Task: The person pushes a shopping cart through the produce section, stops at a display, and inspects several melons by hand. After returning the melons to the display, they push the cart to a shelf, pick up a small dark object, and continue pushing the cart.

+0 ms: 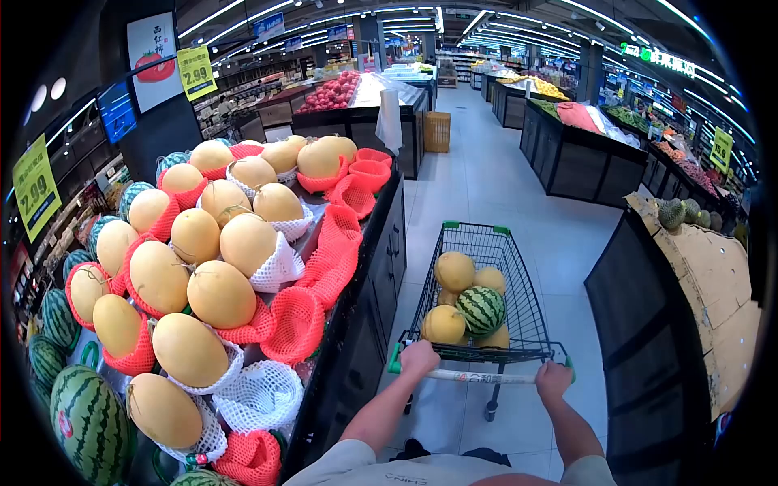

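Observation:
Both hands grip the handle point(478, 377) of a shopping cart point(531, 312) in front of me. My left hand point(420, 359) is wrapped round the handle's left end, and my right hand point(553, 379) is closed round the right end. Inside the wire basket lie several yellow melons point(455, 271) and one striped watermelon point(481, 311). To the left, a sloping display holds many yellow melons point(221, 294), some sitting in red or white foam nets. Vacant red foam nets point(296, 326) line the display's right side.
Large watermelons point(91, 421) lie along the far left. A dark display stand point(648, 324) with cardboard point(713, 283) on top borders the right. A tiled aisle point(486, 174) runs ahead, with a yellow crate point(437, 132) beside a fruit stand. Price signs point(197, 71) hang at left.

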`<state>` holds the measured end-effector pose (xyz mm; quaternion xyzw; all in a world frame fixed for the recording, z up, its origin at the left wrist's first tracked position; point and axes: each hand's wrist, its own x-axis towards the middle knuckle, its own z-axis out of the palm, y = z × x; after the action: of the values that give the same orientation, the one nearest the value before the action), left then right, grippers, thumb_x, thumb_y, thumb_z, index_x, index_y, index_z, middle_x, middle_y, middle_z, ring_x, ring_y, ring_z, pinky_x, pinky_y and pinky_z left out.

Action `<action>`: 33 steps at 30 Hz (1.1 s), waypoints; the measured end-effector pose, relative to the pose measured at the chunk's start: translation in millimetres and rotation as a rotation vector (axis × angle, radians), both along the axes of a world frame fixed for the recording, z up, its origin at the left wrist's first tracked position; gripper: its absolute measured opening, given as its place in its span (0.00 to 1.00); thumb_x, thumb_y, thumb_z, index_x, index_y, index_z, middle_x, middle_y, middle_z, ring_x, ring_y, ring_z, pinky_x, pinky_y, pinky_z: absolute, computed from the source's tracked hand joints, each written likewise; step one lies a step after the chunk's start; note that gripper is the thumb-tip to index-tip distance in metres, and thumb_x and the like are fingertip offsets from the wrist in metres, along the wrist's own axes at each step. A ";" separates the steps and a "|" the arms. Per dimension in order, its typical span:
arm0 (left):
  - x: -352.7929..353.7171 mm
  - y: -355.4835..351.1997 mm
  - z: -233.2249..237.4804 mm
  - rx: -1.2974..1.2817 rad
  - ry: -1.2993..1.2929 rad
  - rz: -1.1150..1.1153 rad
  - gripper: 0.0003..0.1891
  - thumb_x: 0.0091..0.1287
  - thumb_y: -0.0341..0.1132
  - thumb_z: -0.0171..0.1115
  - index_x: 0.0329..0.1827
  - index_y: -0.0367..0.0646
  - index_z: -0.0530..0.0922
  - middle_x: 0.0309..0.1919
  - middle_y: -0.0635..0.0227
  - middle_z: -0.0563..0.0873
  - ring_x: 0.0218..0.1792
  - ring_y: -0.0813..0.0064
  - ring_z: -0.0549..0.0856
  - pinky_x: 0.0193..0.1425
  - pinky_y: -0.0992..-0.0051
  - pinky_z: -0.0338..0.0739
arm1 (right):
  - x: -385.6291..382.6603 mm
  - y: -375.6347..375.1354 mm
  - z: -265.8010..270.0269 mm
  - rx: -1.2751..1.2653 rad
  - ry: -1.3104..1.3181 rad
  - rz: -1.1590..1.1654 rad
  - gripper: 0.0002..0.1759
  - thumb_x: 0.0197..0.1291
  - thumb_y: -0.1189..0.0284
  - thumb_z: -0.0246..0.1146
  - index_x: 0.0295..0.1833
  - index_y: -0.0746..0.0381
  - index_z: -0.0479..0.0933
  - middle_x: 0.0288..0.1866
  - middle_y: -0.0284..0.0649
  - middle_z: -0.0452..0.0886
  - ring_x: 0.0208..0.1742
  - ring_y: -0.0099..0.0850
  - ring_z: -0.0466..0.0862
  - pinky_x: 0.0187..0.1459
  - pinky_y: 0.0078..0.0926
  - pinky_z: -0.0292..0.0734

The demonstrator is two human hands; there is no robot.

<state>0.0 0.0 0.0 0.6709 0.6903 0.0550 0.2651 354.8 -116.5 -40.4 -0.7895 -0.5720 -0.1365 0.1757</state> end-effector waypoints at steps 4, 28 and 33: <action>-19.3 44.8 1.4 0.066 0.016 0.025 0.15 0.58 0.37 0.60 0.42 0.40 0.88 0.41 0.52 0.90 0.45 0.54 0.89 0.50 0.60 0.82 | -33.9 41.6 -1.5 0.041 0.070 -0.023 0.14 0.57 0.68 0.58 0.21 0.60 0.78 0.19 0.47 0.78 0.26 0.47 0.79 0.57 0.46 0.70; 12.5 191.3 12.2 -0.007 0.212 -0.100 0.17 0.62 0.44 0.57 0.45 0.44 0.87 0.44 0.56 0.89 0.48 0.55 0.88 0.54 0.59 0.81 | -12.4 175.3 19.6 0.281 0.098 0.091 0.10 0.49 0.70 0.60 0.18 0.58 0.73 0.18 0.43 0.75 0.24 0.46 0.76 0.38 0.45 0.66; 17.7 222.1 11.2 -0.018 0.227 -0.061 0.18 0.61 0.44 0.58 0.47 0.45 0.87 0.46 0.55 0.89 0.49 0.55 0.87 0.54 0.60 0.81 | -3.1 204.1 13.8 0.247 0.134 0.119 0.10 0.49 0.69 0.60 0.18 0.58 0.75 0.18 0.42 0.76 0.24 0.45 0.77 0.39 0.44 0.66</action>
<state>17.7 222.1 11.2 0.6911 0.6956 -0.0357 0.1930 351.8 87.6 -26.7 -0.7340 -0.5836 -0.1422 0.3169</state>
